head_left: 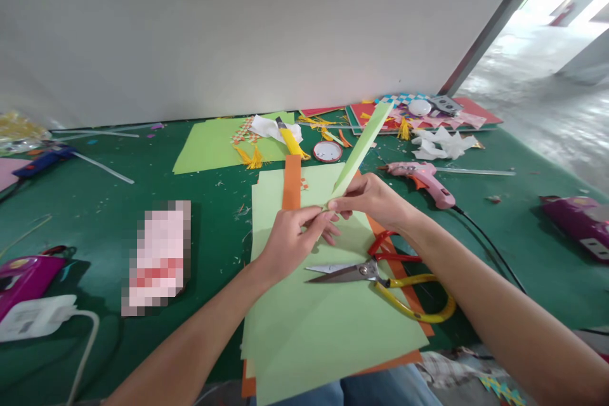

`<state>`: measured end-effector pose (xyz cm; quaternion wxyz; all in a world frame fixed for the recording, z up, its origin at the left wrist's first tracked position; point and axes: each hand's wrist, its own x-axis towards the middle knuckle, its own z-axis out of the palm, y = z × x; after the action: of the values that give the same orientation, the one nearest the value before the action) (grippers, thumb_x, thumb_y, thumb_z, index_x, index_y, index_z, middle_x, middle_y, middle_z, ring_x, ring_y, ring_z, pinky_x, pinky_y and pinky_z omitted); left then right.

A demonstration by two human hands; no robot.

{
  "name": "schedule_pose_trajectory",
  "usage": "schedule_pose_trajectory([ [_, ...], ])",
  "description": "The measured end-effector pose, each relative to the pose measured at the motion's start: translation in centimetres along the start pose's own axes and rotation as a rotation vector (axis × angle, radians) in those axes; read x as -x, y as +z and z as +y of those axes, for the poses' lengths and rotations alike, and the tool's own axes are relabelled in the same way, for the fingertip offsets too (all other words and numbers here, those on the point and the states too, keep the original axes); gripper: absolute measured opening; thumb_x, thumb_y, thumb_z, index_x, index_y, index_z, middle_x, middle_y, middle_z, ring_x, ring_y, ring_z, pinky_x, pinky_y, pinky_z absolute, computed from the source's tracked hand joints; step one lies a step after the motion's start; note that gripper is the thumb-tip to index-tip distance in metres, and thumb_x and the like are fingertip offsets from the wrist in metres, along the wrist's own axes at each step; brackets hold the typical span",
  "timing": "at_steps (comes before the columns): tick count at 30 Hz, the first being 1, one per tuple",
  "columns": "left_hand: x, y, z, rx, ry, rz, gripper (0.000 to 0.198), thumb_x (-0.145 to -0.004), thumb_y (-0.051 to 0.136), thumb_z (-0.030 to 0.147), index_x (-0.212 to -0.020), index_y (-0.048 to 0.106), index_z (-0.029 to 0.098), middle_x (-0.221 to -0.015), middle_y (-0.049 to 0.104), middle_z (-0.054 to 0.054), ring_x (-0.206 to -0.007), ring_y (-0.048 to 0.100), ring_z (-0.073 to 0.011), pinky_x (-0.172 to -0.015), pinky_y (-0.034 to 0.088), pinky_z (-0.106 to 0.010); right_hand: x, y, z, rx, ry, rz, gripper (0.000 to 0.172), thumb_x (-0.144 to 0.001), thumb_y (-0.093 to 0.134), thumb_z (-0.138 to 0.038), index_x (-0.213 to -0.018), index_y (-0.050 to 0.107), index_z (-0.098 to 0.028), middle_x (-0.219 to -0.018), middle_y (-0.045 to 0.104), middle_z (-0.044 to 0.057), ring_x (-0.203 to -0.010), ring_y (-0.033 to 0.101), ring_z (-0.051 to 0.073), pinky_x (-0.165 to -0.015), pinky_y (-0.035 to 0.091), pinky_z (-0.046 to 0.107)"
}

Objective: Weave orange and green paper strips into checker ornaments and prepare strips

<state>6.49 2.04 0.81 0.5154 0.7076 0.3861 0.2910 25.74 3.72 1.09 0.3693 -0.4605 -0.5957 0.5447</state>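
Observation:
A light green paper strip slants up and to the right out of my fingers. My right hand pinches it near its lower end. Beside it, touching, my left hand is closed with thumb and forefinger on the strip's lower end. Both hands are above a stack of pale green paper sheets, with orange paper showing at its edges. An orange paper strip lies just behind my left hand. Scissors with one red and one yellow handle lie spread on the stack, under my right forearm.
To the right lies a pink glue gun with its cord. Behind are a yellow cutter, a round lid, yellow tassels and crumpled white paper. A blue glue gun and a white plug are left.

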Motion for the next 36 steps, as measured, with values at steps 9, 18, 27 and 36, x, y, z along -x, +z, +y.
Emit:
schedule_pose_trajectory([
  [9,0.0,0.0,0.1,0.01,-0.017,0.004,0.031,-0.092,0.049,0.038,-0.081,0.067,0.015,-0.077,0.073,-0.005,-0.065,0.069,-0.0153,-0.058,0.049,-0.022,-0.1,-0.2,0.3,-0.065,-0.015,0.061,0.029,-0.066,0.078,-0.039,-0.06,0.066,-0.014,-0.053,0.058,0.0,-0.052,0.049,0.01,-0.053,0.038,0.026],
  [18,0.0,-0.1,0.2,0.039,-0.008,-0.009,0.03,-0.093,0.047,0.037,-0.083,0.065,0.015,-0.077,0.073,-0.005,-0.063,0.069,-0.0157,-0.06,0.051,-0.024,0.0,0.1,-0.1,-0.051,0.0,-0.001,0.027,-0.065,0.078,-0.039,-0.062,0.068,-0.014,-0.054,0.059,0.0,-0.052,0.047,0.009,-0.051,0.037,0.026],
  [27,0.1,-0.1,0.3,0.021,-0.033,-0.021,0.031,-0.093,0.049,0.036,-0.08,0.068,0.015,-0.075,0.073,-0.003,-0.064,0.068,-0.0139,-0.055,0.046,-0.021,-0.1,-1.0,-0.3,-0.109,-0.052,0.124,0.03,-0.069,0.076,-0.037,-0.054,0.061,-0.016,-0.051,0.053,-0.002,-0.05,0.045,0.008,-0.05,0.034,0.025],
  [36,-0.1,-0.1,0.0,0.099,0.01,-0.015,0.032,-0.092,0.049,0.039,-0.084,0.067,0.014,-0.077,0.073,-0.005,-0.067,0.069,-0.0159,-0.07,0.052,-0.026,-0.1,0.5,0.4,-0.139,-0.035,-0.047,0.019,-0.071,0.076,-0.03,-0.064,0.067,-0.015,-0.054,0.056,-0.002,-0.053,0.047,0.008,-0.052,0.034,0.025],
])
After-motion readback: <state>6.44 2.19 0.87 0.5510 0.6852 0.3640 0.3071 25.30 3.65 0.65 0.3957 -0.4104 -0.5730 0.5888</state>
